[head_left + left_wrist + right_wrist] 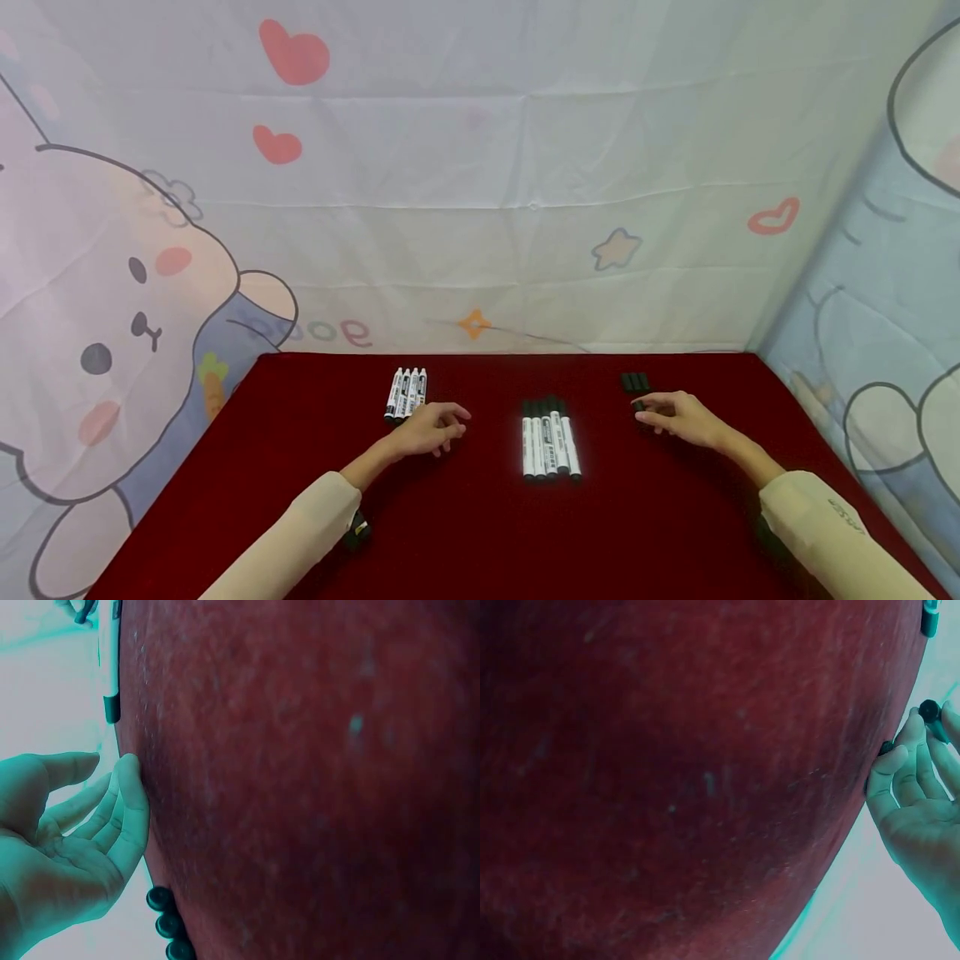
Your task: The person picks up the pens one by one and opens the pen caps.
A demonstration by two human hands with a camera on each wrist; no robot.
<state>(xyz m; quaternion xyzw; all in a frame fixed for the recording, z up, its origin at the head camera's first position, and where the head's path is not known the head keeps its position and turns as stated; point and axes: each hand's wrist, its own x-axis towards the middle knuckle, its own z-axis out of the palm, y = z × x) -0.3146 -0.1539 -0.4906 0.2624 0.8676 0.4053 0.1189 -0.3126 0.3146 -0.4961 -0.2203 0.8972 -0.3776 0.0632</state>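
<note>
My right hand (pixel 682 418) pinches a small black marker cap (pixel 930 711) between thumb and finger, above the red cloth on the right. Just beyond it, three black caps (pixel 635 382) lie side by side. My left hand (pixel 429 429) hangs loosely bent and holds nothing, close to several white markers without caps (pixel 406 394). Those markers lie in a row at the back left, their lower ends near the wrist. Between the two hands lies a row of several white markers with black caps (pixel 550 446). In the left wrist view, the left hand (pixel 82 840) has nothing between its fingers.
A dark red cloth (pixel 465 533) covers the table. A black object (pixel 357 531) is partly hidden by the left sleeve, and a dark shape (pixel 771 537) shows beside the right sleeve. Printed curtains (pixel 480 167) rise behind the table's back edge and at the sides.
</note>
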